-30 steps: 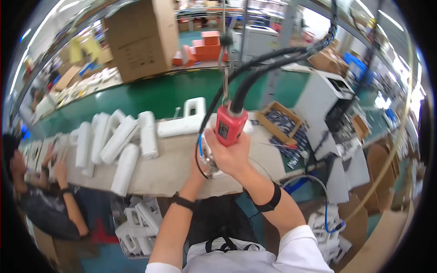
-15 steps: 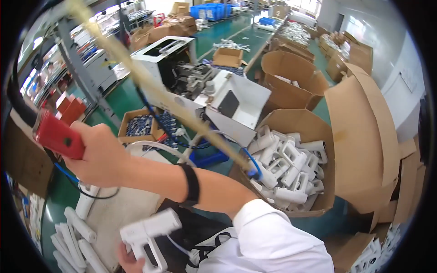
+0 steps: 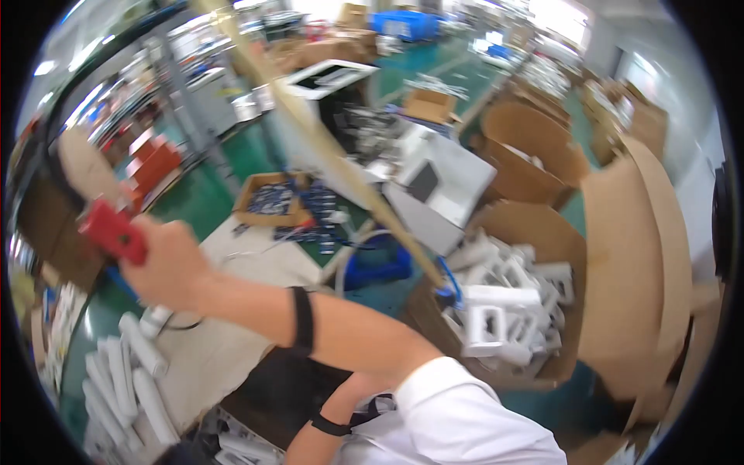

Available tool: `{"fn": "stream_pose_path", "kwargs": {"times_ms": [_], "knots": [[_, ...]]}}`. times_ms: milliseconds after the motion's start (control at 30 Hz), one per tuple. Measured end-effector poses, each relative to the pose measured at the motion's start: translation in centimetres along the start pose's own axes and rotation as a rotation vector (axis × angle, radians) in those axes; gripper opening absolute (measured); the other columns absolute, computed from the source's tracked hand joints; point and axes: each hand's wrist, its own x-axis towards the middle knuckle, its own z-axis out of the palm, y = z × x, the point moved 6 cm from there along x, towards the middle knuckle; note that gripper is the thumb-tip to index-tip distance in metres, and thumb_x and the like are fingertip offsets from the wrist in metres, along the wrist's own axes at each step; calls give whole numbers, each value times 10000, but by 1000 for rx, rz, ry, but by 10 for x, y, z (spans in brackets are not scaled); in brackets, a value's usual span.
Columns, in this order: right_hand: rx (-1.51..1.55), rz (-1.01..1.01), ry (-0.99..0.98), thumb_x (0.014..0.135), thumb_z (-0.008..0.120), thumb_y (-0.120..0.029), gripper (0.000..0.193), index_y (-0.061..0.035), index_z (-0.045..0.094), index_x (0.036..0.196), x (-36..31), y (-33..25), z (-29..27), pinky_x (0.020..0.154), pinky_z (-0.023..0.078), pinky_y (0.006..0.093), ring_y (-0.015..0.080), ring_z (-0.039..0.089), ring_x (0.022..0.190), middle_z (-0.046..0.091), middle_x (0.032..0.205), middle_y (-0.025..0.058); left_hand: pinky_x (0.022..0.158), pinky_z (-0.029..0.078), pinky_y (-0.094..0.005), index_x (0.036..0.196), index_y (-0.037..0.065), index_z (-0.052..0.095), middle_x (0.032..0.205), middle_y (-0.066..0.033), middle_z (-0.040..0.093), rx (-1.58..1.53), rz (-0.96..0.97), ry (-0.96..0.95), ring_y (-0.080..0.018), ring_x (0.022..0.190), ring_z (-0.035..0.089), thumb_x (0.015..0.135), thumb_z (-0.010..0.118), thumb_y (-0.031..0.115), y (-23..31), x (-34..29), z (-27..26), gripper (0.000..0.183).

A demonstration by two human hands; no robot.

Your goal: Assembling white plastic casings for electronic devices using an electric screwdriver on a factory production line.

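- Your right hand point(image 3: 167, 260) was closed around the red tool point(image 3: 112, 231), with that arm stretched leftward across your front.
- The red tool was off the surface, toward the far edge of the counter point(image 3: 209, 341). A dark cable point(image 3: 58, 143) ran up from its back end.
- Your left forearm point(image 3: 337, 411) passed beneath the right arm. The left hand was hidden, so its grip could not be determined.
- White tubes point(image 3: 155, 403) lay side by side at the left end of the counter. Toward its right end stood an open box point(image 3: 263, 218) of small parts.
- Off the right end of the counter, a large carton point(image 3: 542, 221) held a heap of white pieces; one white piece point(image 3: 504, 298) lay on top, within the walls.
- Handling: a firm, full-palm hold suited the tool. It was advisable to leave slack in the cable and clearance above the tubes.
- Sight line: the crossed arms probably limited control; raising the right elbow would likely have exposed the left hand.
- Caution: the heap looked loose, so any contact with it was best made gently.
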Motion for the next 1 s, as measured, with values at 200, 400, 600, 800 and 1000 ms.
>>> {"fn": "stream_pose_path", "kwargs": {"times_ms": [200,400,600,800,1000], "knots": [[-9,7,67,790,714,-147,150,-32,643,855,3,-11,-37,559,446,297,106,534,594,590,650,16,762,538,-272,996,-3,684,928,-80,701,481,66,273,-138,840,663,891,619,51,119,-126,-109,134],[111,169,119,839,675,-56,76,-18,616,868,5,4,-40,409,341,209,61,483,454,568,617,6,915,462,-416,1232,70,568,1178,-134,609,1317,188,1391,-254,1059,596,750,661,101,206,-206,-308,491],[41,158,24,839,645,-22,100,22,567,883,-3,17,-33,377,344,202,77,476,421,553,592,42,964,401,-516,1313,135,480,1291,-89,520,1821,-354,1319,-315,1152,523,722,657,79,194,-172,-407,619],[-13,49,72,861,612,-50,136,20,528,943,4,13,-51,361,317,194,86,474,405,545,568,53,977,378,-554,1274,159,511,1322,-77,512,1830,-17,962,-324,1215,483,750,640,103,192,-169,-362,542],[139,110,135,822,700,-28,126,33,603,874,13,0,-55,419,393,199,66,517,459,576,620,25,1040,343,-541,1299,169,515,1425,-81,444,2123,140,610,-371,1308,397,797,558,48,184,-204,-299,519]]}}
